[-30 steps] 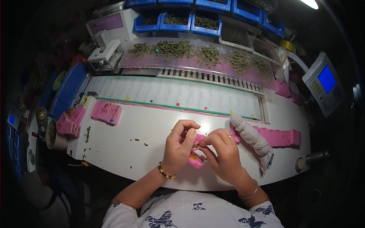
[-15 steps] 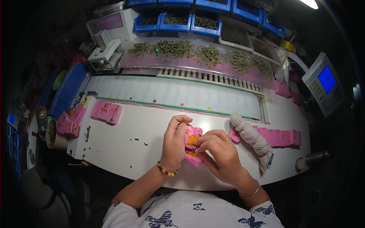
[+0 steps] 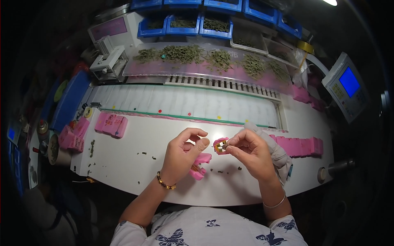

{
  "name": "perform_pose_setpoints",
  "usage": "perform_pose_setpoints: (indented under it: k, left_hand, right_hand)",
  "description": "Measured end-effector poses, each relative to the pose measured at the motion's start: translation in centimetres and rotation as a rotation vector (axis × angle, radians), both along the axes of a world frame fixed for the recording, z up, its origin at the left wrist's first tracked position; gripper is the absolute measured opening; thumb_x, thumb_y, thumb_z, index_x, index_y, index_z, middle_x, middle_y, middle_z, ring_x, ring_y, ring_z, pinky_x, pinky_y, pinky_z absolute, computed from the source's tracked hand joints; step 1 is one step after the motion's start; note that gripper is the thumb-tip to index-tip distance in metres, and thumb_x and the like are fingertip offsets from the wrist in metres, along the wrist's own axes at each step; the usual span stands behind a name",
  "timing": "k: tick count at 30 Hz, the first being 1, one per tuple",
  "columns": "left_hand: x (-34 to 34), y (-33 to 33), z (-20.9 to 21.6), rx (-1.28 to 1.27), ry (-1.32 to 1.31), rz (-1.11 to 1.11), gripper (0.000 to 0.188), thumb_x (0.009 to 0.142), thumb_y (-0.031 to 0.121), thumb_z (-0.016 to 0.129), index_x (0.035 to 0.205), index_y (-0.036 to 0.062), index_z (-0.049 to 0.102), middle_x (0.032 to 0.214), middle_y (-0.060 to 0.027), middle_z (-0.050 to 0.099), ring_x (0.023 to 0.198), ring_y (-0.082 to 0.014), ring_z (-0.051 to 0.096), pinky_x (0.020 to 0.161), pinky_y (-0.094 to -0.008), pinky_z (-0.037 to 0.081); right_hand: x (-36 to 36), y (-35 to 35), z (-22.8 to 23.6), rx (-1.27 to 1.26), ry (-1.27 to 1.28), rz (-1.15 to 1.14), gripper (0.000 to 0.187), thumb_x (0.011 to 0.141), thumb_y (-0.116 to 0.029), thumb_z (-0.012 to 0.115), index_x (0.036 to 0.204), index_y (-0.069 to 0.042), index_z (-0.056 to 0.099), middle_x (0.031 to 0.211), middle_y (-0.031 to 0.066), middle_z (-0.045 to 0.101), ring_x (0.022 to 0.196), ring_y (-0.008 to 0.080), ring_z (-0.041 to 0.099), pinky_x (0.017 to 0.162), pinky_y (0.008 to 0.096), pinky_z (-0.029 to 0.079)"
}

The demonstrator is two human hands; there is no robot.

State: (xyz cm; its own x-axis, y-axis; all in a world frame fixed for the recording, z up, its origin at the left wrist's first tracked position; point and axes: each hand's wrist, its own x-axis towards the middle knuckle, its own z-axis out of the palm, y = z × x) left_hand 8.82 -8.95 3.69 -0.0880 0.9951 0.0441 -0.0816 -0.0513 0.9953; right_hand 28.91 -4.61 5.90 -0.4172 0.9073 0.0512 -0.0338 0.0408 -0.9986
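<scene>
My left hand [image 3: 177, 158] is curled round a pink rubber-like mould [image 3: 199, 169], which juts out below the thumb with its gap turned to the right. The thumb and index finger above it are apart. Facing it, my right hand [image 3: 251, 152] pinches with thumb and fingertips at the edge of a smaller pink mould piece [image 3: 221, 140], which has yellow and dark patches inside. Whether the fingertips also hold a small bit there is too fine to tell. Several dark green bits [image 3: 239, 168] lie on the white table between and below the hands.
Pink blocks [image 3: 111, 124] stand at the left, and a row of them [image 3: 299, 146] at the right behind a grey cloth roll [image 3: 269, 145]. A pale tray strip [image 3: 184, 101] crosses the table. Green pieces [image 3: 223, 59] lie heaped on a clear shelf, below blue bins [image 3: 215, 26].
My hands have moved apart. A pink piece has come away from the mould towards my right hand. Dark green bits now show on the table where my hands were.
</scene>
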Motion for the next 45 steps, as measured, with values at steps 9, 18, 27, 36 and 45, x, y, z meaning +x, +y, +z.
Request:
perform_pose_setpoints:
  k: [9,18,27,36,45]
  left_hand:
    - [0.1,0.3,1.0,0.124,0.414,-0.181,0.011,0.088,0.005,0.063,0.096,-0.0019,0.062,0.089,-0.0062,0.062,0.070,-0.0084,0.062,0.064,-0.0204,0.051]
    - [1.4,-0.5,-0.3,0.046,0.163,-0.083,0.012,0.095,0.009,0.055,0.095,-0.0025,0.055,0.082,-0.0025,0.061,0.072,-0.0051,0.059,0.064,-0.0196,0.049]
    - [2.5,-0.8,-1.6,0.069,0.019,0.038,0.016,0.102,0.016,0.044,0.100,0.0006,0.047,0.087,-0.0020,0.054,0.075,-0.0046,0.056,0.064,-0.0197,0.048]
    - [3.3,-1.3,-2.2,0.092,-0.192,0.074,0.014,0.101,0.014,0.042,0.099,0.0009,0.046,0.078,-0.0055,0.057,0.069,-0.0093,0.060,0.062,-0.0240,0.050]
    - [2.7,-2.2,-1.8,0.182,0.134,-0.141,0.009,0.100,0.010,0.042,0.098,0.0005,0.044,0.087,-0.0058,0.052,0.073,-0.0100,0.057,0.067,-0.0234,0.048]
  right_hand:
    - [-0.4,-0.4,-0.1,0.169,-0.287,0.158,0.013,0.086,-0.006,0.065,0.093,0.002,0.057,0.086,0.0086,0.065,0.080,0.0144,0.067,0.068,0.0252,0.053]
    - [-1.0,-0.6,-1.4,-0.092,-0.095,0.060,0.015,0.086,-0.005,0.066,0.097,0.000,0.057,0.094,0.0032,0.061,0.081,0.0071,0.061,0.065,0.0198,0.049]
    - [-1.2,-0.6,-2.1,-0.283,0.128,-0.013,0.013,0.087,-0.004,0.065,0.099,0.000,0.059,0.092,0.0056,0.064,0.078,0.0096,0.061,0.068,0.0228,0.049]
    - [-2.0,-0.5,-2.4,-0.392,0.348,-0.213,0.016,0.090,-0.007,0.063,0.102,0.001,0.058,0.090,0.0061,0.064,0.077,0.0101,0.060,0.070,0.0240,0.050]
    - [-2.1,-0.4,-3.0,-0.439,0.452,-0.212,0.015,0.090,-0.005,0.062,0.102,0.001,0.057,0.093,0.0076,0.063,0.083,0.0124,0.061,0.074,0.0246,0.051]
